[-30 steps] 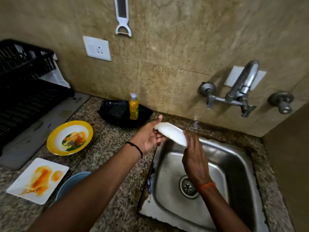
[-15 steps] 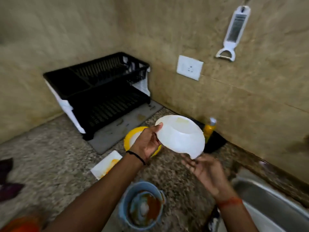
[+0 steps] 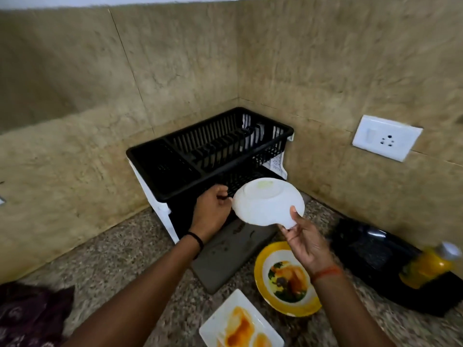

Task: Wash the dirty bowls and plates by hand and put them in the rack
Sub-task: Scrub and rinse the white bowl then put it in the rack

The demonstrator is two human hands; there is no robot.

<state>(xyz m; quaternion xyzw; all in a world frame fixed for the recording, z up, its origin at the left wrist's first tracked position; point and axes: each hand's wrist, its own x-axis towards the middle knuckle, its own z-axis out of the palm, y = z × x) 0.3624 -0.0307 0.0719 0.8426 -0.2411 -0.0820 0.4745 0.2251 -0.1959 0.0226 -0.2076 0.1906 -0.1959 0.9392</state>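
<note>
- The round white plastic bowl (image 3: 268, 202) is held upside down in the air, tilted, just in front of the lower tier of the black plastic two-tier dish rack (image 3: 210, 156) with white side frames.
- The left hand (image 3: 213, 212) grips the bowl's left rim with curled fingers; the right hand (image 3: 304, 237) pinches the near right rim, thumb on the outside.
- The rack stands in the corner where two beige stone-tiled walls meet, on a grey drip mat (image 3: 225, 256) over the speckled granite counter (image 3: 120, 259).
- The rack's upper tray shows only its own slats and a side compartment; the lower tier is dark and mostly hidden behind the bowl.
- A round yellow-rimmed plate (image 3: 285, 279) with food remains lies just right of the mat, partly under the right wrist; a square white plate (image 3: 240, 324) smeared orange lies nearer.
- A black tray (image 3: 375, 256) holds a blurred yellow bottle (image 3: 428, 269) at far right.
- A white wall socket (image 3: 385, 137) sits on the right wall.
</note>
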